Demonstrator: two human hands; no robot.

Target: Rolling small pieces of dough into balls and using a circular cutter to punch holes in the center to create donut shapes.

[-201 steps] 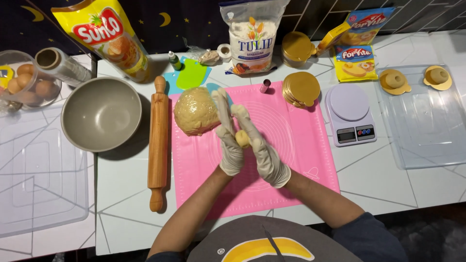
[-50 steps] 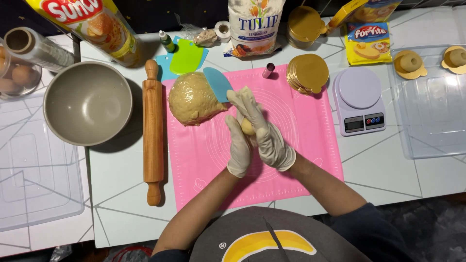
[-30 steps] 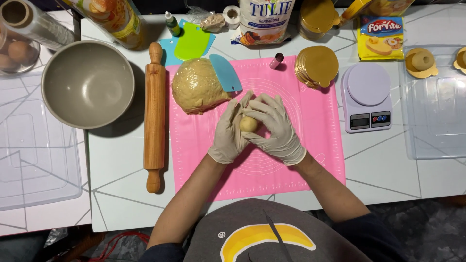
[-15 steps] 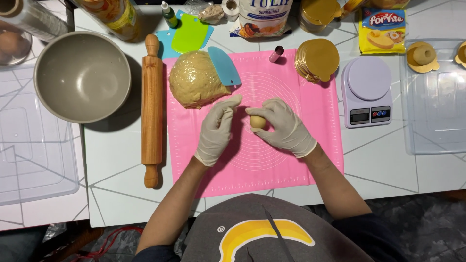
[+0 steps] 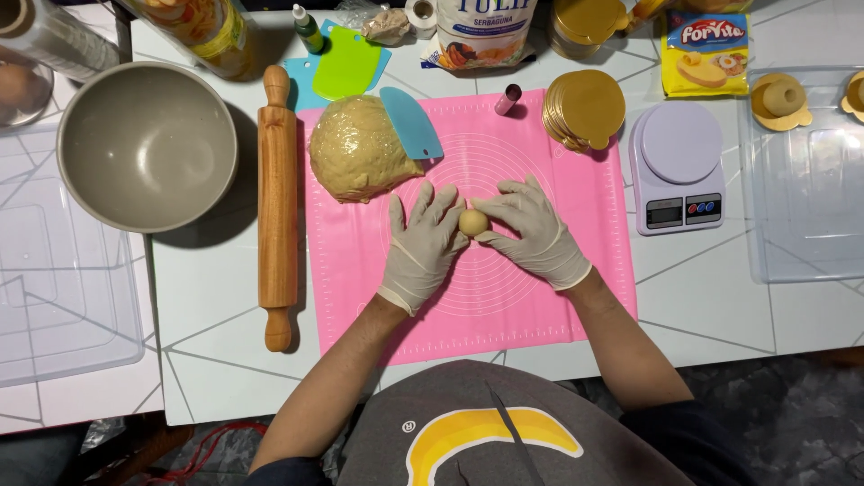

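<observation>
My left hand (image 5: 423, 247) lies flat, fingers spread; my right hand (image 5: 535, 229) pinches the dough ball (image 5: 473, 222); pressing harder might flatten it against the pink mat (image 5: 531, 306), six o'clock of the dough mound (image 5: 360, 162)

There is only one view, from the camera on my head. It looks almost straight down on the table (image 5: 684, 297) from above my chest and stands quite near. The pink mat (image 5: 504, 306) fills the middle, my forearms enter from the bottom edge, and the bowl (image 5: 144, 144) sits left.
</observation>
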